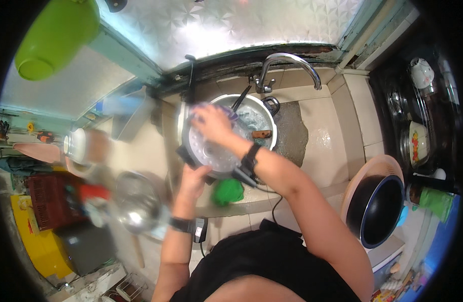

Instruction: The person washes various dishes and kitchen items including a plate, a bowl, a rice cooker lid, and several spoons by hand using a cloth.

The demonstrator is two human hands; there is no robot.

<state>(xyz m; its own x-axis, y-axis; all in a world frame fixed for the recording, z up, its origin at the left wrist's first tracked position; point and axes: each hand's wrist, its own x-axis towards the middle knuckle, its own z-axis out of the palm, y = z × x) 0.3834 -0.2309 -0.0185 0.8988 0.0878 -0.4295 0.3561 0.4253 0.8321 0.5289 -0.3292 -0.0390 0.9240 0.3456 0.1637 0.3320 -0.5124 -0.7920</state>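
Note:
My left hand (190,183) grips the near side of a round metal pan (220,162) with a dimpled bottom and black handles, tilted over the sink's left part. My right hand (212,122) presses a purplish cloth or scrubber (228,112) on the pan's far upper edge; both are motion-blurred. Behind the pan, partly hidden by it, a large metal pot (275,128) holds sudsy water, a dark-handled utensil (242,98) and a piece with a brown wooden handle (261,134). A green scrubber or cloth (228,191) lies just below the pan.
A chrome faucet (292,56) arches over the tiled sink (326,128). At the right, a black pot (380,211) leans in a pink basket (390,162) beside the stove (390,94). A metal bowl (135,200) stands at the left. A green plastic container (57,37) is at the upper left.

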